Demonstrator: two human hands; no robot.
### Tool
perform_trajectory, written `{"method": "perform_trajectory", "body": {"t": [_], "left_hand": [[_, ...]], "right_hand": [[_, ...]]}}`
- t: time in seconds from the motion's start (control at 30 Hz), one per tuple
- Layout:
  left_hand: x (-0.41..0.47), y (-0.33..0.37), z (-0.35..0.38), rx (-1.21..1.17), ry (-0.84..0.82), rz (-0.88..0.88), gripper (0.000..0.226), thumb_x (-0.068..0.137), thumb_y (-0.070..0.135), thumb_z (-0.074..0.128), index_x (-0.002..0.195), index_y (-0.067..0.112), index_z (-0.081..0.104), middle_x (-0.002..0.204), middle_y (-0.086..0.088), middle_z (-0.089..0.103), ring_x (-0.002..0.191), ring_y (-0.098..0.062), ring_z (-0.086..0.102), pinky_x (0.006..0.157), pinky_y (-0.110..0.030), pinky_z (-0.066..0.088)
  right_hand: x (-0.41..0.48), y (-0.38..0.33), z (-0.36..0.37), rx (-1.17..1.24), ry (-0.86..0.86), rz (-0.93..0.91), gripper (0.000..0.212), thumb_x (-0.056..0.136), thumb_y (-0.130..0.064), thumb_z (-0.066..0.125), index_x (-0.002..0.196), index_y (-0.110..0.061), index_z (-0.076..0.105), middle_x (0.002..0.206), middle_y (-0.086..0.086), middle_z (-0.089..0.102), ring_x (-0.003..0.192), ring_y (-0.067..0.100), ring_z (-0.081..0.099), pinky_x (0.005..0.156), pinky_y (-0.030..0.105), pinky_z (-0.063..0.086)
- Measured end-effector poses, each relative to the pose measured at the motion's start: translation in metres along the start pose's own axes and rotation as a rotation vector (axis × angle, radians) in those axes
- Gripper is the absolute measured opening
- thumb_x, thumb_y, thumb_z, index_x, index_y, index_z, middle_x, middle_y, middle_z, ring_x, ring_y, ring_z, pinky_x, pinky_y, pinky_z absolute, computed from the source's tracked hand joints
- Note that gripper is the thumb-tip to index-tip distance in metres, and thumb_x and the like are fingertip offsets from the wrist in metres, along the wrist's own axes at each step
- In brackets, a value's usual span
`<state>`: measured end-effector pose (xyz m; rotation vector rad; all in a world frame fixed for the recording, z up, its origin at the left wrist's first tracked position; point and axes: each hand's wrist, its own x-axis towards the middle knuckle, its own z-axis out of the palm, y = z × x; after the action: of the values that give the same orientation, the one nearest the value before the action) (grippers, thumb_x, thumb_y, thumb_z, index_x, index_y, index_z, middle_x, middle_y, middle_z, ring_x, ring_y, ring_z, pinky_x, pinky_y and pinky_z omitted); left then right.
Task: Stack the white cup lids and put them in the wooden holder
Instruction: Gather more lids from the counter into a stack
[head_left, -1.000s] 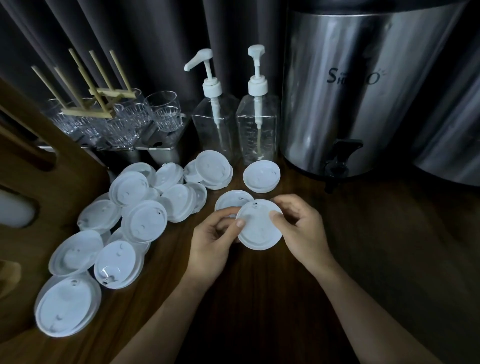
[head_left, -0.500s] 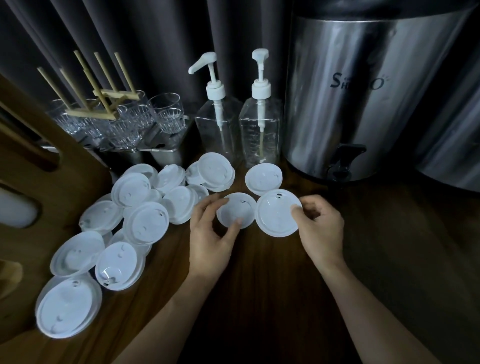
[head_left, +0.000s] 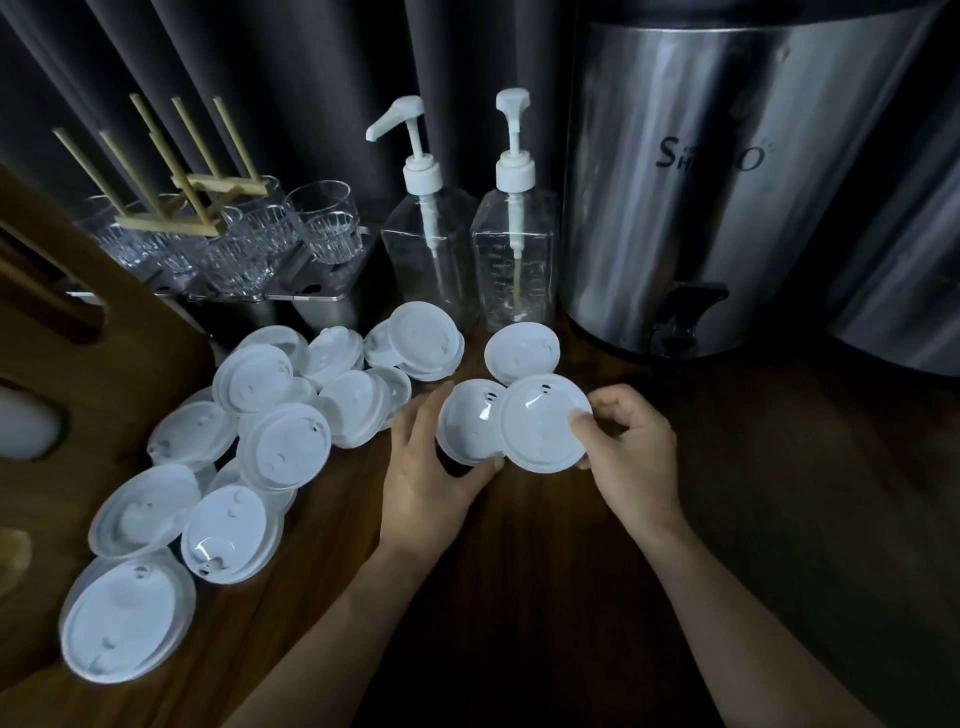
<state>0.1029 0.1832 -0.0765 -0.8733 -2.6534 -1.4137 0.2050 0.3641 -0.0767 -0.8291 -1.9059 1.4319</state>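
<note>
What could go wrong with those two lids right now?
The right hand pinches the right lid only by its rim, so it might slip while nesting onto the left lid, held by the left hand. The loose lid pile sits just beside the left hand; a nudge could scatter it.

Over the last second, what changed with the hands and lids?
The left hand let go of the first lid and gripped the second lid off the table, now tilted. The right hand carried the first lid right, then back, overlapping the second. The lid pile stayed put.
</note>
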Motion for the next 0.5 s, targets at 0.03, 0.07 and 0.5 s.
{"method": "perform_trajectory", "body": {"t": [0.03, 0.07, 0.5], "left_hand": [[-0.001, 0.000, 0.001, -0.002, -0.003, 0.023, 0.092, 0.074, 0.039, 0.094, 0.151, 0.034, 0.045, 0.148, 0.013, 0.042, 0.134, 0.009, 0.040, 0.103, -0.010, 0.038], [-0.002, 0.000, 0.001, 0.005, -0.007, 0.049, 0.094, 0.073, 0.040, 0.094, 0.153, 0.032, 0.044, 0.148, 0.013, 0.041, 0.136, 0.010, 0.039, 0.104, -0.008, 0.037], [-0.013, 0.015, 0.012, 0.032, -0.054, 0.219, 0.100, 0.071, 0.044, 0.092, 0.154, 0.038, 0.037, 0.132, 0.022, 0.026, 0.129, 0.023, 0.029, 0.090, 0.009, 0.032]], "right_hand": [[-0.002, -0.001, 0.001, -0.003, -0.023, -0.009, 0.008, 0.092, -0.017, 0.074, 0.093, -0.023, 0.069, 0.095, -0.011, 0.074, 0.086, 0.008, 0.074, 0.055, 0.025, 0.059], [-0.003, -0.001, 0.003, -0.006, -0.041, -0.019, 0.009, 0.091, -0.018, 0.074, 0.091, -0.024, 0.069, 0.093, -0.011, 0.075, 0.087, 0.007, 0.074, 0.058, 0.027, 0.060], [-0.007, -0.007, 0.007, -0.100, -0.134, -0.068, 0.025, 0.094, -0.021, 0.069, 0.075, -0.022, 0.054, 0.066, -0.008, 0.057, 0.063, 0.001, 0.055, 0.054, 0.019, 0.042]]}}
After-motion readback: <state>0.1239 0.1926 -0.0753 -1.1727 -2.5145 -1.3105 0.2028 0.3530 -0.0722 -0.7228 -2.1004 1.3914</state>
